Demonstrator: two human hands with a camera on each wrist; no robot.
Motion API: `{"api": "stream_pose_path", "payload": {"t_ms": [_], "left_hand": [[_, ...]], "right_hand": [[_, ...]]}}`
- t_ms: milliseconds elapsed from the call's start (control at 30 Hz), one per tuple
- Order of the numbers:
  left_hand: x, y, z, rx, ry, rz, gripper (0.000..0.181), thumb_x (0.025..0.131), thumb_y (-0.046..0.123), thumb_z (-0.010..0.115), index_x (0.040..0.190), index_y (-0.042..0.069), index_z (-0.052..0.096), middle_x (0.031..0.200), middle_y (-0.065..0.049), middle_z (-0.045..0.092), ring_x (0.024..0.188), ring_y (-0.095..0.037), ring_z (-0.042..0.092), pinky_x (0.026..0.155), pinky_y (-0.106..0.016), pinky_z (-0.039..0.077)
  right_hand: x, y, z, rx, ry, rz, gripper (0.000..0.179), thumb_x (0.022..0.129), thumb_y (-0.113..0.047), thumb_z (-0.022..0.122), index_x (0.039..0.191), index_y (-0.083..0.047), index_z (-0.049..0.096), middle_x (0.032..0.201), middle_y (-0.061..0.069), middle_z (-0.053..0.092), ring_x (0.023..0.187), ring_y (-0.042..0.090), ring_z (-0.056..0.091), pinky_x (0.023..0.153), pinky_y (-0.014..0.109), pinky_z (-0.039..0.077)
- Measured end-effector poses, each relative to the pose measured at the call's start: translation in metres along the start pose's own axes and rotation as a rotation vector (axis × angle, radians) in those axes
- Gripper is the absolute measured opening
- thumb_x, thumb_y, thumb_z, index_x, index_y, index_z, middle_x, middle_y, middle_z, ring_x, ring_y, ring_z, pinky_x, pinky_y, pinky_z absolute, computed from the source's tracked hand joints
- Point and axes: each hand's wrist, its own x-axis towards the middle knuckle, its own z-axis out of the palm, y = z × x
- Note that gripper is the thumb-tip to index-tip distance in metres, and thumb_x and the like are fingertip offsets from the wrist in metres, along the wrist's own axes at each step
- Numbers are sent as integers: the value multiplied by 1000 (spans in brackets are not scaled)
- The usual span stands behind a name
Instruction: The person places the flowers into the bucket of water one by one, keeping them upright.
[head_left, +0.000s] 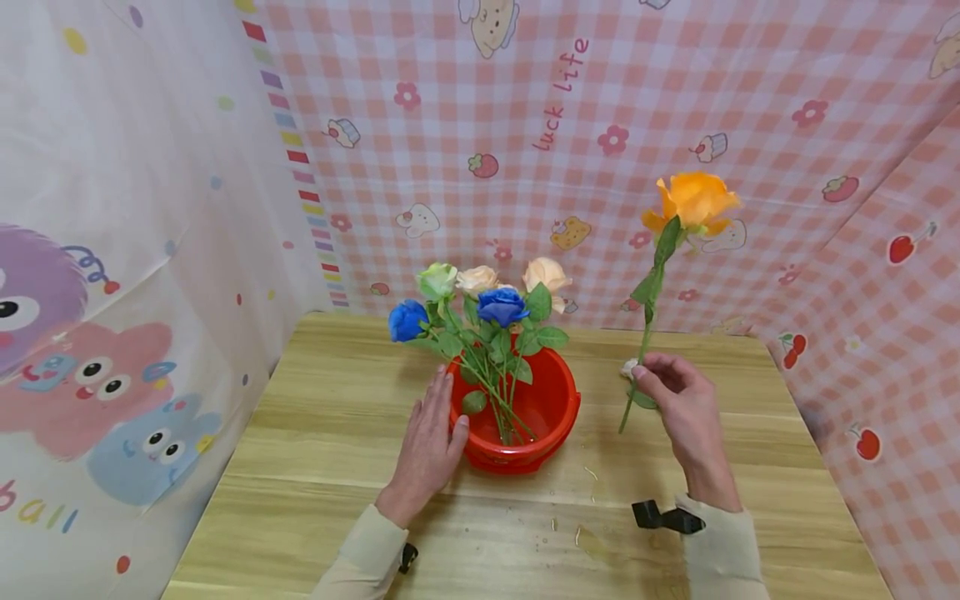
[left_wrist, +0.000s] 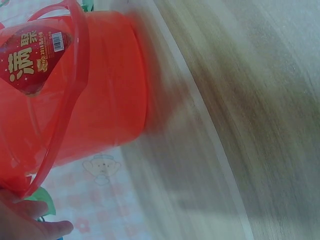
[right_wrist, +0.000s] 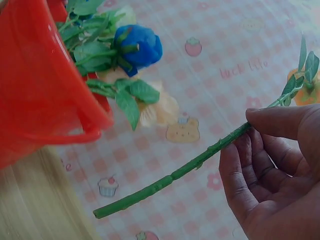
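Note:
An orange rose (head_left: 693,200) is held upright, slightly tilted, to the right of a red bucket (head_left: 558,408). My right hand (head_left: 682,408) pinches its green stem (right_wrist: 175,175) between thumb and fingers, and the cut end hangs free. Against the bucket's left rim rests my left hand (head_left: 427,442), its fingers extended. Inside the bucket stand several roses: a blue rose (head_left: 502,307), another blue rose (head_left: 407,321) leaning left, a pale green rose (head_left: 437,281) and peach roses (head_left: 546,273). In the left wrist view the bucket's handle (left_wrist: 75,75) hangs down its side; only part of the hand shows there.
The bucket stands on a wooden table (head_left: 300,467) with small water spots (head_left: 588,537) in front of it. A pink checked cloth (head_left: 525,192) hangs behind, and a white printed cloth (head_left: 187,208) hangs at the left.

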Motion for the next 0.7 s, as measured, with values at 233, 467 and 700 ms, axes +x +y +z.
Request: {"api": "stream_pose_path", "payload": {"t_ms": [233,467,700], "left_hand": [[0,1,1,-4,2,-2,65,106,21,50,162,-2,27,172,-13,19,153,-39,29,118,-66,27],[-1,1,0,-7,-3,-8,65,106,21,49,163,-1,26,172,-13,19,153,-40,29,120,-64,24],[-1,1,0,-1,-4,-13,65,107,24,47,163,0,25,172,-13,19,153,-39,29,120,-64,24]], "right_hand": [[3,-11,11,-47,-25,-26,29,96,-19,75,117,1,66,97,-3,69,90,13,65,77,20,55],[7,-22,20,-14,-50,-58,26,97,-17,74,115,0,67,96,-2,68,89,13,65,75,20,56],[10,-28,30,19,-71,-76,24,97,-14,73,113,1,66,98,0,68,93,15,66,80,21,57]]}}
